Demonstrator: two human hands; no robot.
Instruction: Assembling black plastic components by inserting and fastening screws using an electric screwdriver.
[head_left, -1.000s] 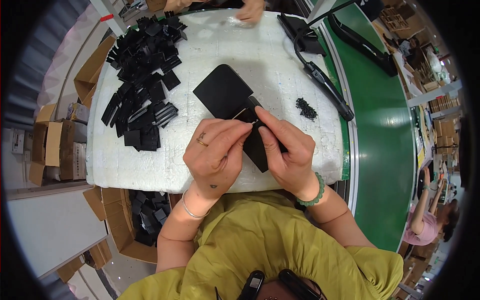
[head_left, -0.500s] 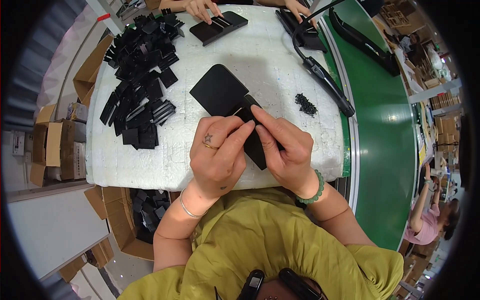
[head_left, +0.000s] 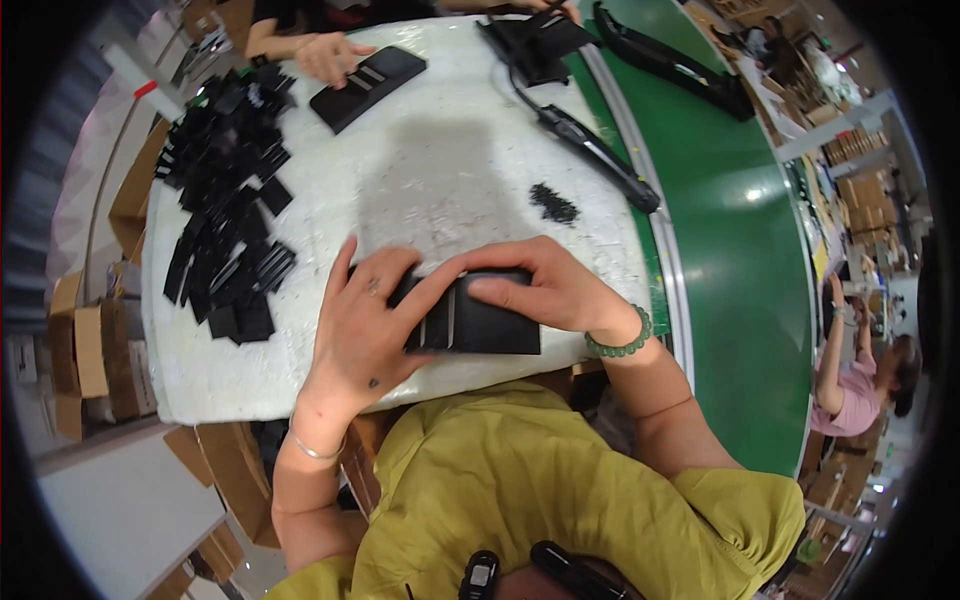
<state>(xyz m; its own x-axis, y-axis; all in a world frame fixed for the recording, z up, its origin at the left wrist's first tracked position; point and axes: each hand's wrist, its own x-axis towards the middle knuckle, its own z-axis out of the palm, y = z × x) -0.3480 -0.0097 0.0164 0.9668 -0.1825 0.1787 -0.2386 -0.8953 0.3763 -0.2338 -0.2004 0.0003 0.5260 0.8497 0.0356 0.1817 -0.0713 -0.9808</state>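
We see the white table (head_left: 420, 190) filling the middle of the view, with the green belt (head_left: 740, 250) curving along it from 1 to 4 o'clock. At 9 to 10 o'clock on the table lies the heap of black parts (head_left: 225, 230), much as it lay before. The black panel (head_left: 475, 320) has changed most: half a second ago it stood out toward 12 o'clock from our hands, tilted, and now it lies flat and level at the near edge of the table, just below centre, showing two pale slots. Our left hand (head_left: 365, 330) lies over its left end, fingers spread and pressing on it; our right hand (head_left: 545, 290), with a green bead bracelet (head_left: 620, 340) at the wrist, is laid over its top edge, fingers curled down on it. Both hands hold the panel down. At 11 o'clock another person's hand (head_left: 325, 55) rests on a second black panel (head_left: 368, 85). A small pile of black bits (head_left: 553, 203) sits at 1 o'clock.
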